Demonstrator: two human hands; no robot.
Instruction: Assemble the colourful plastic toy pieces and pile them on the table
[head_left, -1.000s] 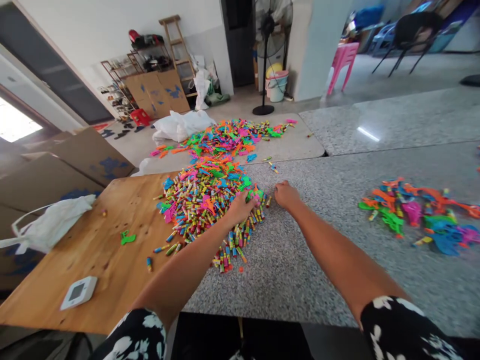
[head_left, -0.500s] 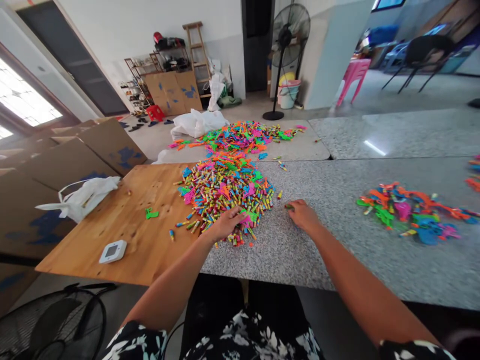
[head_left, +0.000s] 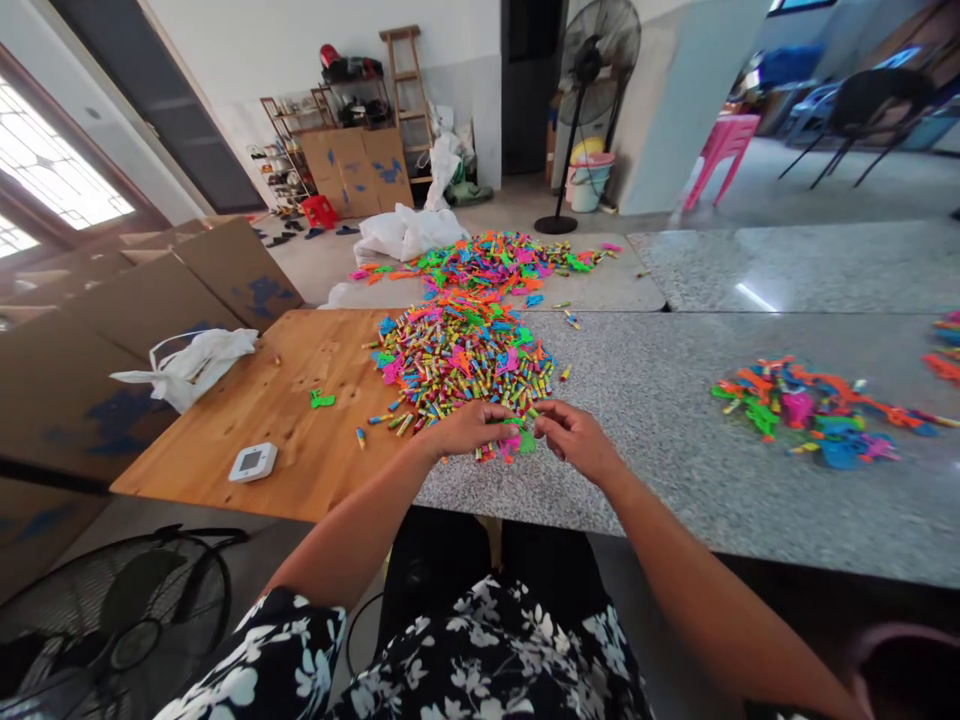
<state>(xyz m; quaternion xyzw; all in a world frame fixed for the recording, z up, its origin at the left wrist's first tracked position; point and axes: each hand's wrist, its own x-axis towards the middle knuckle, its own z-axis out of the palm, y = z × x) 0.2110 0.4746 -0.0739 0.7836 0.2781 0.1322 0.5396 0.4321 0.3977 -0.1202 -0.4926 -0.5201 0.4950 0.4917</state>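
Note:
My left hand (head_left: 472,428) pinches a bright green plastic toy gun (head_left: 527,441) at the near edge of a big heap of small printed tubes (head_left: 450,370). Close beside it, my right hand (head_left: 576,437) grips a small tube (head_left: 533,412) between thumb and fingers, its tip near the toy gun. Fingers hide part of both pieces, and whether they touch I cannot tell. Pink and orange plastic pieces lie right under the left fingers. Orange, blue, pink and green toy guns are mixed into the heap.
A second colourful heap (head_left: 487,260) lies behind. On the right of the granite table (head_left: 645,400) is a pile of toy guns (head_left: 817,405). The wooden board (head_left: 292,375) carries a white timer (head_left: 253,462), a green toy gun (head_left: 322,399) and a white bag (head_left: 191,370).
My right hand has moved left with its tube, up to my left hand. My left hand has lifted the green toy gun slightly right, off the heap's edge. The view has shifted a little.

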